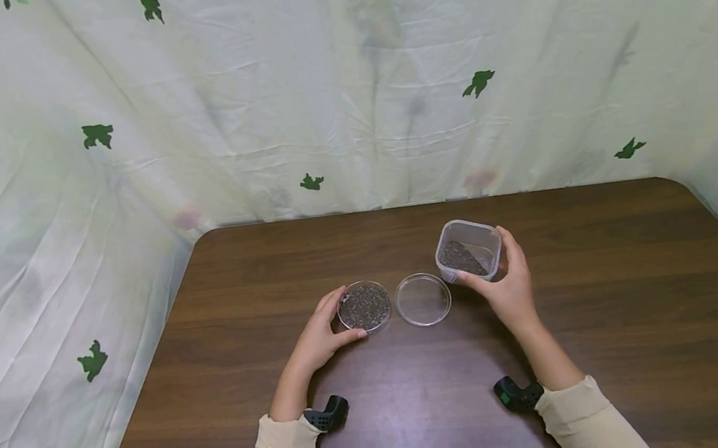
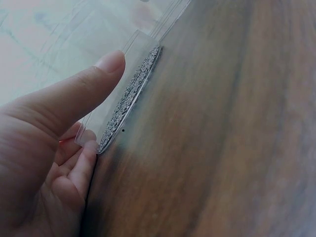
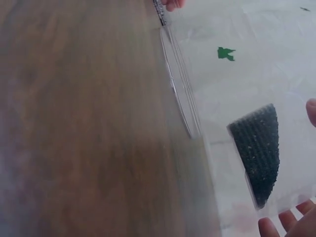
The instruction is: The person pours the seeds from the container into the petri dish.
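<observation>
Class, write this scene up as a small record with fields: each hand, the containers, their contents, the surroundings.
Left hand: grips a clear round dish at its sides
Dish contents: dark grains spread across the bottom
Middle: second round clear piece, lying flat, no grains visible in it
Right hand: holds a clear square tub
Tub contents: dark heap banked to one side
Surface: brown wood-grain table
Backdrop: pale curtain with green bird shapes
</observation>
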{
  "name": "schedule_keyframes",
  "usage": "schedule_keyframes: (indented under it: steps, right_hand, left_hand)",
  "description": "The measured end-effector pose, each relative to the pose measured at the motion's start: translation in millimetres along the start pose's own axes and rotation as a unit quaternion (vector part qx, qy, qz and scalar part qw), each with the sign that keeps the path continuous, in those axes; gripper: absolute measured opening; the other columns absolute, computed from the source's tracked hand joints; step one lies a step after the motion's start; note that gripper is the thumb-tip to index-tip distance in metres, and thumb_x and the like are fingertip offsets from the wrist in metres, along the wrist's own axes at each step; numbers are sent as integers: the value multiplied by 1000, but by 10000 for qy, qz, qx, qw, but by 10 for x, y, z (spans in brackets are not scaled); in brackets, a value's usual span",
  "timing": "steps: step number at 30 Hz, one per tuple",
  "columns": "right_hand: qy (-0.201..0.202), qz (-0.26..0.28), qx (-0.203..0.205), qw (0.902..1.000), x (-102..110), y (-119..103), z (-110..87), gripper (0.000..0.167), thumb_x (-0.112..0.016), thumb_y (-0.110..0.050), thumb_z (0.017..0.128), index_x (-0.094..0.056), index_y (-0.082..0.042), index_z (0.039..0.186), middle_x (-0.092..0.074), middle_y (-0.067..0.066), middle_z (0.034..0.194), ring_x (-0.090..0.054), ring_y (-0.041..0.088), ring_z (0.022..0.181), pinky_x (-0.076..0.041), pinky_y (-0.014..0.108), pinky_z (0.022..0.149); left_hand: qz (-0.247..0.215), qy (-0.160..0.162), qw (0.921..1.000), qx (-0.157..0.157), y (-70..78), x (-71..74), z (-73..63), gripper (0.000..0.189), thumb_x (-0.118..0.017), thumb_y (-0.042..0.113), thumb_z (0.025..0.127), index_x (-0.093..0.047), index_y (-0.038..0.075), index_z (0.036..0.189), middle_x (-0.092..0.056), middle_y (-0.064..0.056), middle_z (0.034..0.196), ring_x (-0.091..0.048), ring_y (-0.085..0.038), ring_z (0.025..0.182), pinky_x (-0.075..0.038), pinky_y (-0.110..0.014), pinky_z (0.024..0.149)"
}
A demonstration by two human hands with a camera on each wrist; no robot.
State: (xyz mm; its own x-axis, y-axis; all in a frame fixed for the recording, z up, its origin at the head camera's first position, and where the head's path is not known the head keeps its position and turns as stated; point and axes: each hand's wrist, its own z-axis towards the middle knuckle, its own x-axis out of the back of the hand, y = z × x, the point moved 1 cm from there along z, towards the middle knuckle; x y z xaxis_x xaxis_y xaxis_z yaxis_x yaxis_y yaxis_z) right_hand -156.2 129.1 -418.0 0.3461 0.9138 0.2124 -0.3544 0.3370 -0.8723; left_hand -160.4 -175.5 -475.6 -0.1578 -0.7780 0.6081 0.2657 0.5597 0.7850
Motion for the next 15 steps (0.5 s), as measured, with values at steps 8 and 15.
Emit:
schedule_keyframes:
  steps: [8,15]
  right_hand:
    - [107,48,-174,9998,57,182,-20,85,-80,1,61,-36,4,133,-45,24,123,-44,36,106,-37,29,79]
    - [173,30,-380,9991,88,494,-15,89,-83,-6,61,-35,-7,136,-44,13,127,-45,29,109,-38,27,82]
  left_hand:
    - [44,-8,10000,3,-11,-2,3,88,-79,28,67,-34,0,137,-34,-16,137,-32,-28,125,-25,-44,102]
    - [24,-2,10000,11,-15,-5,0,88,-79,27,67,-34,0,137,-33,-17,137,-31,-28,125,-24,-42,102]
